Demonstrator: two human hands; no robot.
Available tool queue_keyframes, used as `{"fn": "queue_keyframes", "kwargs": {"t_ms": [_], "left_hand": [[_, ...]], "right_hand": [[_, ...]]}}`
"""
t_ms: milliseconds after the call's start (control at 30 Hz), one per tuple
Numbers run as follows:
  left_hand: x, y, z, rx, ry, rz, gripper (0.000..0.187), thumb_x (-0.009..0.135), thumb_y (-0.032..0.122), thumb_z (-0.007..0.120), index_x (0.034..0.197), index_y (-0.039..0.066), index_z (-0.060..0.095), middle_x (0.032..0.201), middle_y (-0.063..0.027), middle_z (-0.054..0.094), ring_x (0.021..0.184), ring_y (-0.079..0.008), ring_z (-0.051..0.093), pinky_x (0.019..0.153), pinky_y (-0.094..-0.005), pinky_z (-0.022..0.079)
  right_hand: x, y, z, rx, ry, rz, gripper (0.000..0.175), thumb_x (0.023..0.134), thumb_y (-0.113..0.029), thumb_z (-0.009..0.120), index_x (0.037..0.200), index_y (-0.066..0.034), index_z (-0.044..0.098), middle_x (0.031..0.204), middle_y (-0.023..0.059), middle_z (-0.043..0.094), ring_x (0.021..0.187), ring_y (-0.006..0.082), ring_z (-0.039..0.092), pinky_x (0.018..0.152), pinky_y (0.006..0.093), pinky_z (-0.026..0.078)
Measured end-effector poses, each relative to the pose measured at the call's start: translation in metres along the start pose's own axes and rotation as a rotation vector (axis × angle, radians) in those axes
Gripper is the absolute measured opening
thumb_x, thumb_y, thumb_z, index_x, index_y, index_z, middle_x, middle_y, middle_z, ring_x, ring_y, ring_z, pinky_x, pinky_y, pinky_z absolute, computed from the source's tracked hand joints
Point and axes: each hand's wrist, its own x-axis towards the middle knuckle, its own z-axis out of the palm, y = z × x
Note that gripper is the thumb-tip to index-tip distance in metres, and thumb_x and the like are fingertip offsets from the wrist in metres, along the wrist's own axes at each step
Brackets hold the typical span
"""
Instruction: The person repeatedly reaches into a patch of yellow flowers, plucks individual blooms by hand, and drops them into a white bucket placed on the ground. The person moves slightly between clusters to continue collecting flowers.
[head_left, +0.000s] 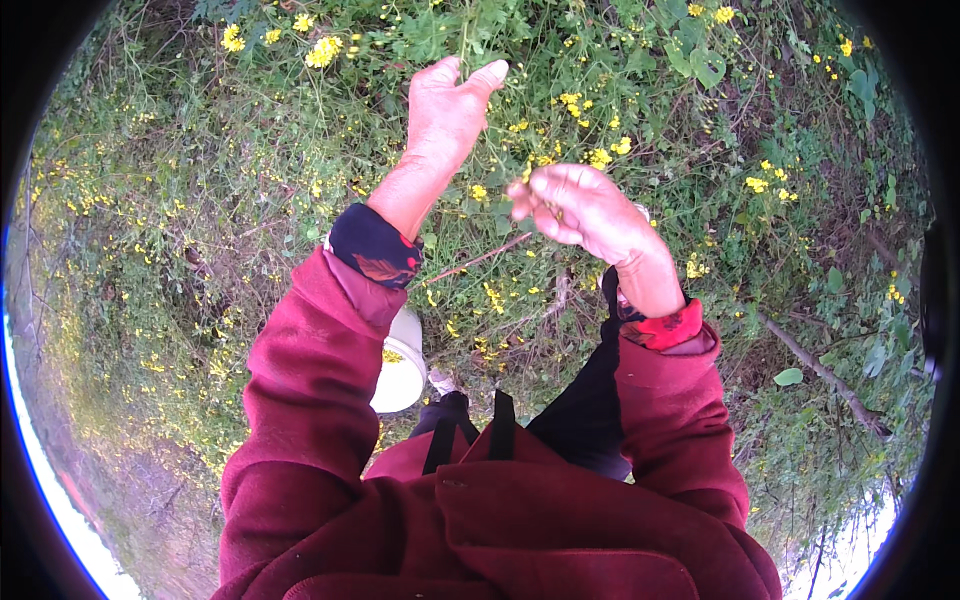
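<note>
My left hand reaches into the flowering plants, its thumb pointing away from me. A thin green stem runs up from its curled fingers, which are mostly hidden behind the hand. Lower and to the right, my right hand has its fingers bent together around small yellow flower heads; the fingertips are blurred. More yellow blossoms grow just beyond that hand. Under my left forearm stands a white bucket, partly covered by the sleeve, with yellow flower heads inside.
Dense green plants with yellow flowers surround me. A bare branch lies at the right, and a thin reddish stick slants between my forearms. My dark trouser leg and a pale shoe show below.
</note>
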Motion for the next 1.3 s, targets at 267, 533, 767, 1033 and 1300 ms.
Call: {"fn": "queue_keyframes", "kwargs": {"t_ms": [267, 533, 767, 1033, 1300], "left_hand": [[-0.014, 0.001, 0.014, 0.109, 0.057, 0.104, 0.031, 0.078, 0.020, 0.068, 0.061, 0.004, 0.048, 0.053, 0.0037, 0.045, 0.050, -0.0052, 0.035, 0.045, -0.0244, 0.034], [-0.011, -0.006, 0.003, 0.033, 0.078, 0.108, 0.043, 0.078, 0.020, 0.068, 0.055, 0.008, 0.034, 0.049, 0.0054, 0.038, 0.044, -0.0034, 0.034, 0.038, -0.0234, 0.030], [-0.014, 0.003, 0.003, -0.069, 0.061, 0.073, 0.021, 0.079, 0.019, 0.067, 0.067, 0.004, 0.058, 0.054, 0.0023, 0.051, 0.042, -0.0047, 0.041, 0.040, -0.0212, 0.034], [-0.004, 0.013, -0.018, -0.294, 0.028, -0.003, 0.012, 0.080, 0.016, 0.066, 0.082, 0.005, 0.061, 0.072, -0.0020, 0.062, 0.049, -0.0046, 0.046, 0.041, -0.0203, 0.038], [-0.006, 0.035, -0.041, -0.335, -0.100, -0.083, 0.015, 0.080, 0.017, 0.066, 0.085, 0.004, 0.060, 0.077, -0.0040, 0.062, 0.053, -0.0052, 0.045, 0.044, -0.0204, 0.038]], "right_hand": [[0.016, 0.021, 0.032, 0.272, -0.151, -0.016, 0.034, 0.092, -0.036, 0.047, 0.080, -0.0042, 0.052, 0.062, 0.0018, 0.048, 0.044, 0.0047, 0.036, 0.037, 0.0170, 0.024], [0.009, 0.029, 0.044, 0.112, -0.025, -0.110, 0.039, 0.094, -0.039, 0.040, 0.076, -0.0052, 0.049, 0.059, 0.0011, 0.046, 0.043, 0.0045, 0.033, 0.037, 0.0188, 0.023], [-0.003, 0.027, 0.039, 0.052, -0.038, -0.124, 0.039, 0.094, -0.037, 0.039, 0.078, -0.0041, 0.054, 0.060, 0.0009, 0.047, 0.044, 0.0034, 0.033, 0.038, 0.0177, 0.023], [-0.009, 0.036, 0.004, 0.157, 0.288, -0.054, 0.018, 0.089, -0.013, 0.045, 0.085, -0.0020, 0.057, 0.070, 0.0049, 0.056, 0.045, 0.0061, 0.041, 0.037, 0.0178, 0.029], [0.028, 0.023, -0.040, 0.414, 0.694, -0.171, 0.041, 0.095, -0.034, 0.035, 0.092, 0.0036, 0.050, 0.080, 0.0089, 0.051, 0.063, 0.0129, 0.046, 0.051, 0.0232, 0.039]]}}
